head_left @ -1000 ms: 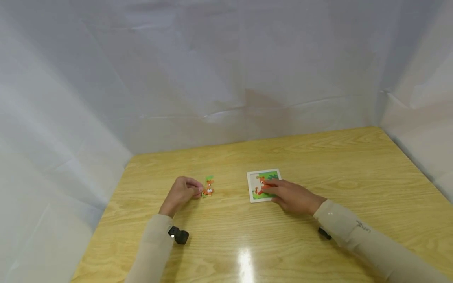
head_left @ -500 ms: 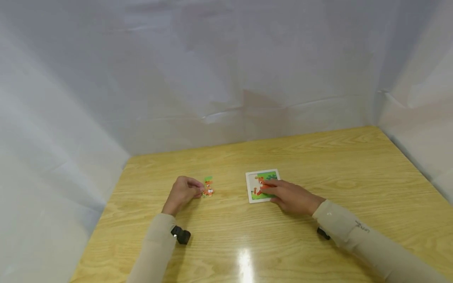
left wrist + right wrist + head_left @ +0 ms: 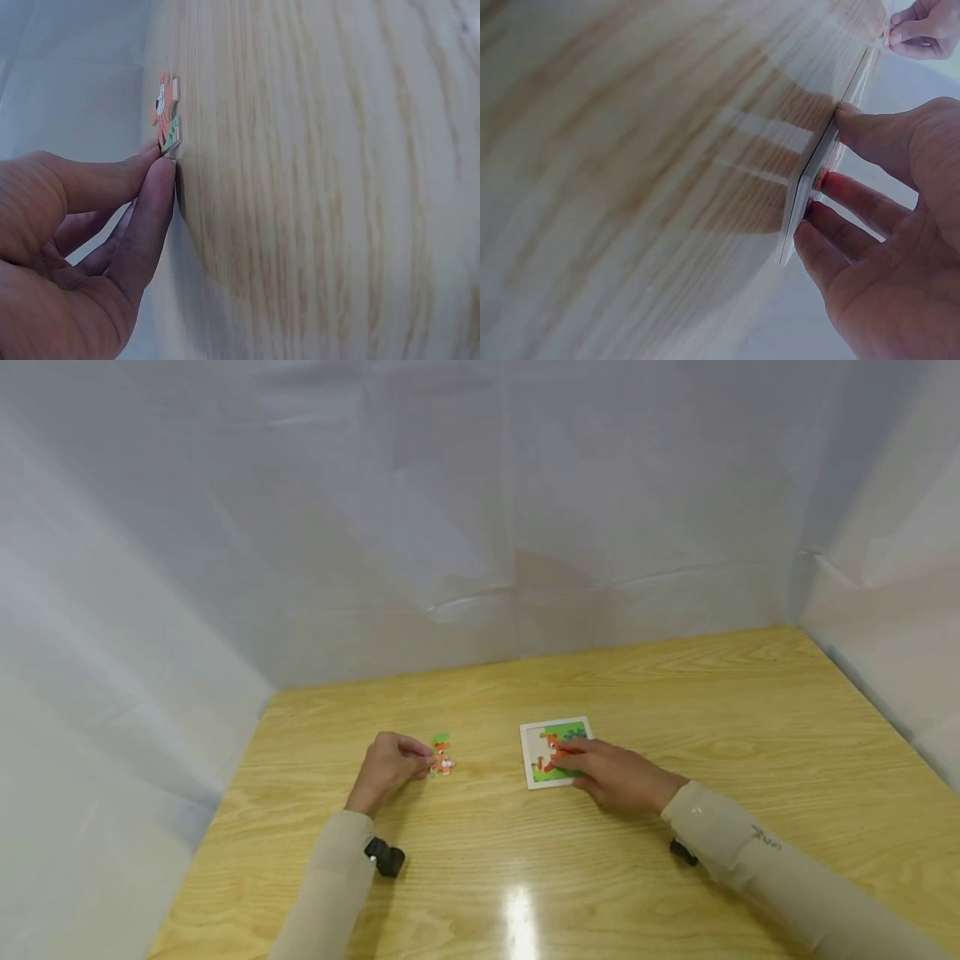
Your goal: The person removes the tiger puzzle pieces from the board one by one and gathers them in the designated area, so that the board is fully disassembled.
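My left hand [image 3: 387,768] pinches a jigsaw piece [image 3: 169,135] between thumb and fingertips, close to the wood tabletop. Orange, white and green show on it. Just beyond these fingertips lies more of the same print, with a green patch [image 3: 441,739] at its far end; whether it is a separate piece I cannot tell. My right hand [image 3: 618,774] holds a white-framed puzzle board [image 3: 531,777], its thumb at the edge and fingertips on the picture. An orange animal on green fills part of that board, and a bare pale area shows at its left. The hand covers the board's right side.
The wood-grain table [image 3: 480,843] has its far edge close to a pale sheet wall [image 3: 405,527], with more sheeting at both sides. Small black cameras [image 3: 386,857] sit on the wrists. Bare wood lies between the two hands.
The piece at my left fingertips has turned slightly and sits closer to the green-tipped print. My right hand and the board stay nearly still; the head view has shifted a little.
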The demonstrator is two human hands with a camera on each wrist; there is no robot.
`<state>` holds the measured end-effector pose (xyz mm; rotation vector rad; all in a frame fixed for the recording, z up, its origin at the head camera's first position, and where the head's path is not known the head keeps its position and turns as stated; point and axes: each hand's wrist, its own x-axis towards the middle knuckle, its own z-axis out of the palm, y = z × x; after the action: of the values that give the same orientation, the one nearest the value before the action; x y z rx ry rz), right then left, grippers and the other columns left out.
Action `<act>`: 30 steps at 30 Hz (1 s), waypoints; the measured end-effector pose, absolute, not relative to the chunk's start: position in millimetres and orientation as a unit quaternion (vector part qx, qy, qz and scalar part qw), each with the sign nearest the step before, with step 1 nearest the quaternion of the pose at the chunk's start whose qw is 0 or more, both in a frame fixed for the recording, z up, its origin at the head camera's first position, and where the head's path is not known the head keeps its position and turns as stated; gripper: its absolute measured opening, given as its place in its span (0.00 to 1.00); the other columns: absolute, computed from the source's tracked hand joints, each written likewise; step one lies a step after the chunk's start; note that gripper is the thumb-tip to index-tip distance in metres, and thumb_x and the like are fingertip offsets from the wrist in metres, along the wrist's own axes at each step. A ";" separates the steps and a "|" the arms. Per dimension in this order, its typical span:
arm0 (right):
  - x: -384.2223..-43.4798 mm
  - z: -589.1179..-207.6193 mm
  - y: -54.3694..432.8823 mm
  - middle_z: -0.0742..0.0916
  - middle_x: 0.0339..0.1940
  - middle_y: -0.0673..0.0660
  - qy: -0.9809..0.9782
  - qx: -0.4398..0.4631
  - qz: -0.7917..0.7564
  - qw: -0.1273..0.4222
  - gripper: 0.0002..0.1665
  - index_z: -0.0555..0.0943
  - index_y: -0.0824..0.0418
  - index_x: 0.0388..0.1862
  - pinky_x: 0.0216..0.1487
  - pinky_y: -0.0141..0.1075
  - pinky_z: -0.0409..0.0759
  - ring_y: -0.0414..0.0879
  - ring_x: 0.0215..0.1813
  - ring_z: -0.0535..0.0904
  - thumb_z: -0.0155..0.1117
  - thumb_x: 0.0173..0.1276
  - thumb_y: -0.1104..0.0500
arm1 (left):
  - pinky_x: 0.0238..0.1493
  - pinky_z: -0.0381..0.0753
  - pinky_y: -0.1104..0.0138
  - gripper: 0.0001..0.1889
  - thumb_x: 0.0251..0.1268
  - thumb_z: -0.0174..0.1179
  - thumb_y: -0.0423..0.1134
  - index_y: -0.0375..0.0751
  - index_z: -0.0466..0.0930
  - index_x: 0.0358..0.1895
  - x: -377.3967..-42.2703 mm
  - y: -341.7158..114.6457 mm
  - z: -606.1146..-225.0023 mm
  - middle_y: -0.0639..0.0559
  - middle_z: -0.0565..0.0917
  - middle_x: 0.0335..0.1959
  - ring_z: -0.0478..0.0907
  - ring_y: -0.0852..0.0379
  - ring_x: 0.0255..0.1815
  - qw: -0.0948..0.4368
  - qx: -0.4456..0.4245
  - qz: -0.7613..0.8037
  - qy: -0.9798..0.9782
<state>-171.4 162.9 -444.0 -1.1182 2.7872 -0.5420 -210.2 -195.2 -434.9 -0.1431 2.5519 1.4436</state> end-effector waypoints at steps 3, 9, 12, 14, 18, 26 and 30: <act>-170.2 -443.8 163.1 0.77 0.69 0.66 0.912 -0.367 -0.179 0.039 0.24 0.78 0.66 0.66 0.67 0.54 0.72 0.61 0.71 0.72 0.65 0.74 0.61 | 0.37 0.87 0.64 0.05 0.64 0.68 0.26 0.27 0.86 0.41 -210.7 -195.0 -435.2 0.38 0.87 0.37 0.86 0.54 0.32 0.102 -0.048 0.489 0.865; -168.2 -443.4 162.0 0.78 0.68 0.66 0.911 -0.372 -0.172 0.027 0.23 0.79 0.66 0.66 0.67 0.53 0.72 0.61 0.70 0.72 0.64 0.74 0.62 | 0.37 0.87 0.65 0.06 0.63 0.68 0.25 0.26 0.86 0.41 -211.4 -194.6 -436.9 0.37 0.87 0.36 0.86 0.54 0.31 0.100 -0.052 0.490 0.864; -167.3 -442.6 161.6 0.77 0.69 0.66 0.912 -0.372 -0.172 0.030 0.23 0.79 0.66 0.66 0.67 0.54 0.72 0.60 0.71 0.71 0.64 0.74 0.62 | 0.36 0.87 0.64 0.05 0.63 0.68 0.25 0.27 0.86 0.40 -210.7 -194.3 -436.8 0.38 0.87 0.35 0.86 0.54 0.31 0.097 -0.049 0.489 0.865; -166.8 -442.5 161.7 0.77 0.69 0.66 0.911 -0.372 -0.173 0.029 0.23 0.79 0.66 0.66 0.67 0.54 0.71 0.60 0.71 0.71 0.64 0.74 0.62 | 0.36 0.86 0.64 0.05 0.63 0.69 0.26 0.28 0.86 0.40 -210.0 -193.9 -436.2 0.40 0.87 0.35 0.86 0.54 0.32 0.094 -0.046 0.484 0.869; -165.9 -442.8 161.8 0.77 0.69 0.67 0.910 -0.375 -0.173 0.021 0.23 0.78 0.66 0.66 0.67 0.54 0.71 0.61 0.71 0.71 0.64 0.74 0.61 | 0.37 0.86 0.63 0.05 0.64 0.69 0.27 0.29 0.86 0.40 -208.7 -191.9 -433.0 0.40 0.87 0.35 0.86 0.53 0.33 0.090 -0.032 0.477 0.874; -165.2 -441.1 165.0 0.77 0.70 0.65 0.914 -0.365 -0.177 0.025 0.25 0.78 0.65 0.67 0.68 0.54 0.71 0.60 0.71 0.71 0.65 0.74 0.60 | 0.39 0.85 0.60 0.06 0.64 0.70 0.30 0.31 0.88 0.41 -206.7 -178.7 -422.5 0.43 0.88 0.35 0.85 0.51 0.35 0.070 0.027 0.436 0.897; -165.7 -440.2 166.4 0.76 0.71 0.66 0.914 -0.362 -0.177 0.035 0.25 0.78 0.65 0.67 0.68 0.55 0.71 0.61 0.72 0.70 0.65 0.74 0.60 | 0.37 0.85 0.62 0.05 0.63 0.70 0.30 0.32 0.89 0.40 -205.0 -168.8 -418.9 0.44 0.89 0.33 0.86 0.51 0.34 0.058 0.053 0.428 0.900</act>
<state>-165.7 166.4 -440.2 -1.1131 2.8098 -0.5441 -205.0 -168.8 -418.9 0.1604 2.7292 1.2969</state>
